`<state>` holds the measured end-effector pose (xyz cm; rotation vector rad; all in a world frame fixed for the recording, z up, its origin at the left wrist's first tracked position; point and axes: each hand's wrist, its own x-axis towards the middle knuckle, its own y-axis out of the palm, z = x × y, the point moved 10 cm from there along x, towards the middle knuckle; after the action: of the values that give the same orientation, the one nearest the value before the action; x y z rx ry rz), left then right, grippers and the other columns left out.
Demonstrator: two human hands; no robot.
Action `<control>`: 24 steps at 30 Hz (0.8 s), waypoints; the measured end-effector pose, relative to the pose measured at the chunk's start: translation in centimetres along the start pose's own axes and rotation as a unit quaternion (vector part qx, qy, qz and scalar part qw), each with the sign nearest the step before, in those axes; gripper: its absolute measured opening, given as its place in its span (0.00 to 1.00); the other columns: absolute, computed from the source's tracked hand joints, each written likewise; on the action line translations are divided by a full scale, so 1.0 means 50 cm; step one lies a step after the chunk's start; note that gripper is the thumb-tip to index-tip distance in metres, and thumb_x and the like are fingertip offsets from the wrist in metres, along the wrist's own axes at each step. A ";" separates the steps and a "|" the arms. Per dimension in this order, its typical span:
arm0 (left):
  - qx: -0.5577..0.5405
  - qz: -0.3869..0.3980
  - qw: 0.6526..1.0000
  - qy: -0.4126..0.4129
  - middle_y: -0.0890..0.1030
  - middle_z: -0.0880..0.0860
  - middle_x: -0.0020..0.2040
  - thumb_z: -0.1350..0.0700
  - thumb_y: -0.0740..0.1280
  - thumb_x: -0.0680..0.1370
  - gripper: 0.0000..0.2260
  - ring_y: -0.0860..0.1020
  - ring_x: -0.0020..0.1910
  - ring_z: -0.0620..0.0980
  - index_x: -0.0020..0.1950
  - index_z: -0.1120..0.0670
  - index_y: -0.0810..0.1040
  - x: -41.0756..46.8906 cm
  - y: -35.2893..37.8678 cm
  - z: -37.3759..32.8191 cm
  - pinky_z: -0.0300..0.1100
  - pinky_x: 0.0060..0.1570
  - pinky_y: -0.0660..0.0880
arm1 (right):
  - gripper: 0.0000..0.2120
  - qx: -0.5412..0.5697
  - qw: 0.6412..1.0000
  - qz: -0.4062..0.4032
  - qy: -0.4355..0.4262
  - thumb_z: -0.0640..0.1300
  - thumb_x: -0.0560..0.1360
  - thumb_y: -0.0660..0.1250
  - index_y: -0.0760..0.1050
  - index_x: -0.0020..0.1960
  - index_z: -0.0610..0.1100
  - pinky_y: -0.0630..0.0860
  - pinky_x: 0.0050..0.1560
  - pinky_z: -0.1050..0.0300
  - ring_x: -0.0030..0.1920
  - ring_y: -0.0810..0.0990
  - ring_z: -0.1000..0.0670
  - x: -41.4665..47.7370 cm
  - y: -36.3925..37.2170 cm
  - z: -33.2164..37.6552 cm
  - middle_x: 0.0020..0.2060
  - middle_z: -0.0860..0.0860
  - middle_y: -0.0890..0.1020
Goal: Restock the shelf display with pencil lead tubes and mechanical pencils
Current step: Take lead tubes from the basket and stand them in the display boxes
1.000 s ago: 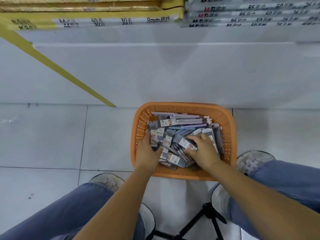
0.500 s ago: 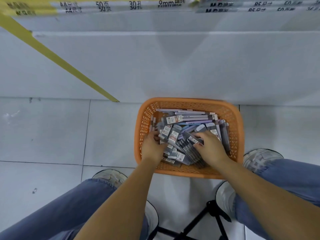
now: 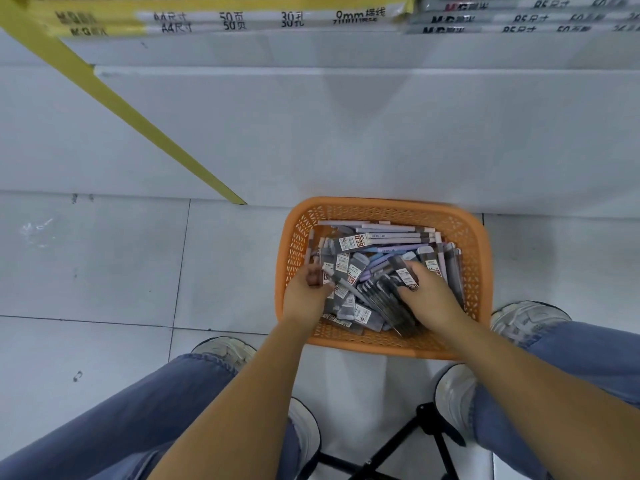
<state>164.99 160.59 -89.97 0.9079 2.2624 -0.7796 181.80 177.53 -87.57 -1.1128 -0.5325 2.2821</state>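
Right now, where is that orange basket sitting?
Head view, right of centre: the orange basket stands on the tiled floor by the white shelf base, with the person's right shoe beside its near corner.

Grey tiled floor, scuffed, with dark grout lines. Orange plastic basket with lattice walls sits on the floor. Yellow strip runs diagonally from top left down to the floor edge, just left of the basket. Top edge: yellow stacked packs printed A4, 50, 30, 9mm; grey stacked packs beside them on the right, text blurred. Blue jeans at both lower corners. Pale worn shoes flank the basket. Black stand legs at bottom centre.
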 end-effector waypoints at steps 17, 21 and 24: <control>0.050 -0.098 0.980 0.163 0.82 0.38 0.44 0.58 0.63 0.82 0.12 0.81 0.41 0.36 0.54 0.38 0.69 -0.093 -0.070 -0.178 0.37 0.39 0.77 | 0.14 0.255 0.966 -0.030 -0.029 0.38 0.76 0.68 0.79 0.49 0.58 0.74 0.36 0.66 0.42 0.83 0.61 -0.029 -0.116 0.124 0.43 0.59 0.85; -0.028 0.034 0.986 0.161 0.86 0.49 0.53 0.61 0.64 0.81 0.10 0.84 0.54 0.50 0.57 0.47 0.78 -0.145 -0.013 -0.237 0.50 0.55 0.80 | 0.13 0.322 0.944 -0.022 -0.071 0.36 0.75 0.70 0.81 0.53 0.53 0.79 0.48 0.58 0.47 0.84 0.57 -0.070 -0.156 0.194 0.45 0.59 0.86; -0.109 0.141 0.971 0.161 0.87 0.48 0.52 0.62 0.62 0.82 0.14 0.85 0.52 0.51 0.57 0.46 0.82 -0.213 0.021 -0.300 0.46 0.48 0.82 | 0.13 0.401 0.910 -0.012 -0.103 0.33 0.75 0.68 0.81 0.54 0.48 0.80 0.49 0.53 0.47 0.85 0.50 -0.111 -0.194 0.261 0.45 0.52 0.87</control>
<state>167.88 167.21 -73.00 1.2866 2.3564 -0.2648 176.98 180.13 -71.29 -0.4499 0.3216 2.2470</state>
